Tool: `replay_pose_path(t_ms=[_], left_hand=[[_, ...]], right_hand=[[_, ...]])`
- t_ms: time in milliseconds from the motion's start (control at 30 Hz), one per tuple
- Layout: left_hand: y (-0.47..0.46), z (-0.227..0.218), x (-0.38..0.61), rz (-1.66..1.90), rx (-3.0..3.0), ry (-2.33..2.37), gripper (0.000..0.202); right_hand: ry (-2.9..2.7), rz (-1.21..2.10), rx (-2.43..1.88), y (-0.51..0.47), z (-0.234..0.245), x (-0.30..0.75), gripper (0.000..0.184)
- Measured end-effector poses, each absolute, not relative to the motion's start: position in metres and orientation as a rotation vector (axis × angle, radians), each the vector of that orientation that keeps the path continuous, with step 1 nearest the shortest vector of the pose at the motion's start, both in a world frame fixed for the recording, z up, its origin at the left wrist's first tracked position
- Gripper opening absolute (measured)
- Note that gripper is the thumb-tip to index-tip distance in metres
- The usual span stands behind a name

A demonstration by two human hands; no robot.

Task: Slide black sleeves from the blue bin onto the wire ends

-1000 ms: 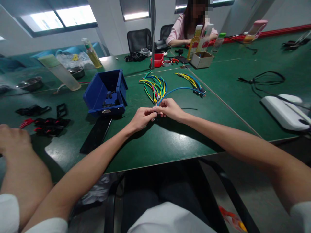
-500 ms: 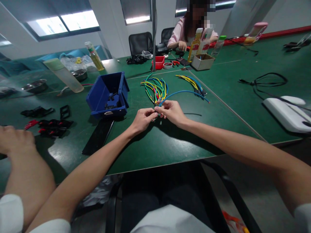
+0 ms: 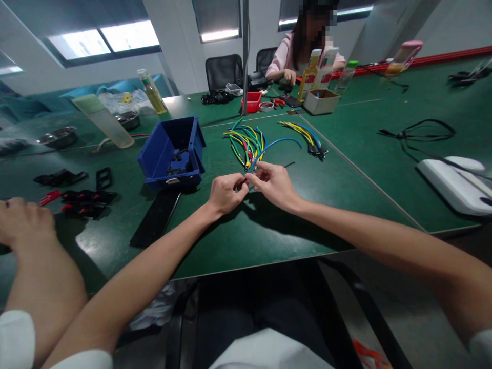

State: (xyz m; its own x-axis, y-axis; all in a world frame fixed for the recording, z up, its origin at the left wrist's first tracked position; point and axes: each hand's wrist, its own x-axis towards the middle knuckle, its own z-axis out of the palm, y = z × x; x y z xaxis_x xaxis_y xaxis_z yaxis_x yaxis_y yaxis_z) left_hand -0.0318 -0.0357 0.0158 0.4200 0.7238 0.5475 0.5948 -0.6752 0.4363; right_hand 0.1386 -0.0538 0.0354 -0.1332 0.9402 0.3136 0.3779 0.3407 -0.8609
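My right hand (image 3: 279, 185) is closed in a pinch on a blue wire (image 3: 280, 141), which arcs up from the fingertips and off to the right. Thumb against fingers, my left hand (image 3: 227, 193) meets it at the wire's lower end. Whatever lies between the left fingertips is too small and too covered to name. Just behind both hands lies a loose bundle of yellow, green and blue wires (image 3: 246, 137) with metal ends towards me. Farther right is a second bundle of wires (image 3: 303, 132) with black ends.
A blue bin (image 3: 154, 159) with small black parts stands left, a black phone (image 3: 154, 218) before it. Another person's arm (image 3: 42, 261) rests at far left, near black and red parts (image 3: 82, 202). A co-worker (image 3: 284, 61) sits opposite. A white device (image 3: 453, 187) lies right.
The blue wire's free end has swung up and left, nearer the hands. My left fingers have curled in more tightly. The view has shifted slightly.
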Motion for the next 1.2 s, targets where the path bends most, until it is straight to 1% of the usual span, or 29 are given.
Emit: replay_pose_path(t_ms=[133, 267, 400, 567, 767, 967, 1200], left_hand=[[-0.034, 0.013, -0.033, 1.045, 2.677, 1.243, 0.023], [-0.037, 0.015, -0.032, 0.996, 2.727, 1.285, 0.021], [-0.037, 0.015, -0.031, 1.009, 2.644, 1.231, 0.022], [-0.037, 0.014, -0.03, 1.042, 2.431, 1.235, 0.026], [-0.038, 0.014, -0.029, 1.068, 2.344, 1.232, 0.028], [-0.037, 0.013, -0.028, 1.081, 2.353, 1.215, 0.036], [-0.037, 0.011, -0.029, 1.075, 2.363, 1.243, 0.033]], right_hand=[[-1.705, 0.811, -1.157, -0.052, 0.034, 0.139, 0.027], [-1.702, 0.882, -1.12, -0.047, 0.029, 0.14, 0.029], [-1.691, 0.92, -1.092, -0.041, 0.025, 0.142, 0.032], [-1.729, 0.943, -1.076, -0.036, 0.024, 0.143, 0.032], [-1.789, 0.878, -1.097, -0.038, 0.027, 0.144, 0.025], [-1.833, 0.745, -1.118, -0.044, 0.032, 0.142, 0.013], [-1.814, 0.705, -1.162, -0.044, 0.029, 0.141, 0.012]])
